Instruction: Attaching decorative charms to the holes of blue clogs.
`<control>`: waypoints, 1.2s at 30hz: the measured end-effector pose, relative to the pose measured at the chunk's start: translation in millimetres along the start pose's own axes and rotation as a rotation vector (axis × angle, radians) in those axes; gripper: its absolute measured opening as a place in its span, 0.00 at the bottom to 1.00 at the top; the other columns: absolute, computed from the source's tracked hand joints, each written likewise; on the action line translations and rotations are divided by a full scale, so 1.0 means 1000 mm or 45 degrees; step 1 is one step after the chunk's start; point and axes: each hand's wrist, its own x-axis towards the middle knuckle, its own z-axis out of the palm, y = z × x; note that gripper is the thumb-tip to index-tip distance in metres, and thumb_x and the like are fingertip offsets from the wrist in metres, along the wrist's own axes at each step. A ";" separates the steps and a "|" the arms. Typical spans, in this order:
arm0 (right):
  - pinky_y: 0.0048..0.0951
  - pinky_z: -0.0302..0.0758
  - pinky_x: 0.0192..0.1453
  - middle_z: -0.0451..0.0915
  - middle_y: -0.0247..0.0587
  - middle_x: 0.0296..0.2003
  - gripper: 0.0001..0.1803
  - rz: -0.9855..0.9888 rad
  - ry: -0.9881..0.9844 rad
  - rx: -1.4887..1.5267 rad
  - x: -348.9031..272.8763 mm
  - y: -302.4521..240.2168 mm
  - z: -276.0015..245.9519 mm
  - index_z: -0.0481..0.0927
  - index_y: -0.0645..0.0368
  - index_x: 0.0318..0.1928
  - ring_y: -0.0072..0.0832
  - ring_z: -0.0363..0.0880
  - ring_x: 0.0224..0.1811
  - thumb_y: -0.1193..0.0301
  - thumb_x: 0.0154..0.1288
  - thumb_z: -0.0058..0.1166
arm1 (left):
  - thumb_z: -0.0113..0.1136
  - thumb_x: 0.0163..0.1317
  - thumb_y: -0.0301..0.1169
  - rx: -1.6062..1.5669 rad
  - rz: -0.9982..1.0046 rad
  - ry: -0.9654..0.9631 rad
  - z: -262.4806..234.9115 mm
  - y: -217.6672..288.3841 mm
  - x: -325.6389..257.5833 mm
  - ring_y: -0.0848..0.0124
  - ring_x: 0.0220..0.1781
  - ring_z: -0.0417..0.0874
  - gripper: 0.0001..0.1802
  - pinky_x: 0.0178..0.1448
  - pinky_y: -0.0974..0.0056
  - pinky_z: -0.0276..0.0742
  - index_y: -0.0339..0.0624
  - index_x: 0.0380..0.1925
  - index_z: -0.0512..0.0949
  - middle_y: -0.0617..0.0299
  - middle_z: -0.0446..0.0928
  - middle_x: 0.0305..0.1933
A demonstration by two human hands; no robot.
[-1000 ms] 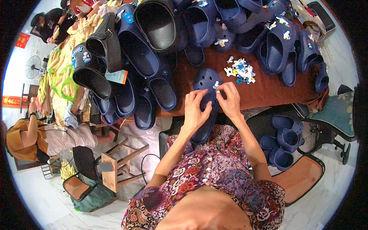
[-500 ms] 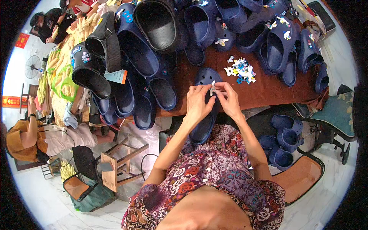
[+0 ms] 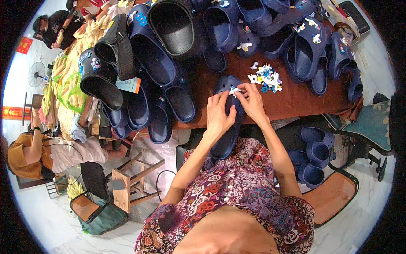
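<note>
A navy clog rests on the table's near edge, its toe with round holes pointing away from me and its heel by my lap. On its upper sits a small white shoe charm. My right hand pinches the charm between thumb and forefinger. My left hand lies over the clog's left side, its fingertips at the charm's left edge and its thumb bent inward. Whether the charm's stem is in a hole is hidden. Beyond my right hand lies a pile of white, blue and yellow charms.
Many navy clogs and a few black clogs crowd the brown-covered table. More navy clogs lie at lower right beside an orange-seated chair. A wooden stool stands at left, near other people.
The charm has tipped from upright to lying flatter on the clog. My right hand has shifted slightly up around it, while the left has barely moved.
</note>
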 end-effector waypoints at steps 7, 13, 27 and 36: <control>0.28 0.76 0.38 0.77 0.40 0.35 0.13 -0.033 0.175 -0.038 0.018 0.005 0.015 0.78 0.62 0.39 0.28 0.78 0.33 0.66 0.61 0.63 | 0.62 0.53 0.32 0.079 0.051 -0.057 -0.002 -0.004 0.003 0.46 0.54 0.70 0.34 0.61 0.49 0.67 0.26 0.59 0.67 0.41 0.73 0.52; 0.28 0.76 0.37 0.79 0.37 0.29 0.17 0.205 0.156 0.184 0.024 0.022 0.022 0.79 0.60 0.35 0.25 0.77 0.31 0.60 0.56 0.68 | 0.60 0.60 0.37 -0.072 -0.063 -0.133 -0.009 -0.013 0.025 0.49 0.50 0.76 0.25 0.58 0.52 0.71 0.34 0.54 0.74 0.45 0.77 0.47; 0.25 0.74 0.35 0.79 0.33 0.27 0.15 0.276 0.082 0.387 0.023 0.035 0.025 0.80 0.59 0.37 0.19 0.74 0.28 0.62 0.57 0.68 | 0.65 0.52 0.59 -0.243 -0.457 -0.137 0.046 -0.079 0.068 0.39 0.61 0.73 0.42 0.65 0.48 0.68 0.39 0.59 0.72 0.34 0.73 0.57; 0.28 0.73 0.42 0.74 0.37 0.40 0.20 0.073 0.213 0.237 0.002 0.040 0.027 0.79 0.55 0.51 0.26 0.73 0.41 0.65 0.59 0.66 | 0.68 0.48 0.57 -0.173 -0.441 -0.142 0.039 -0.071 0.075 0.44 0.56 0.79 0.42 0.61 0.52 0.74 0.39 0.57 0.73 0.34 0.78 0.51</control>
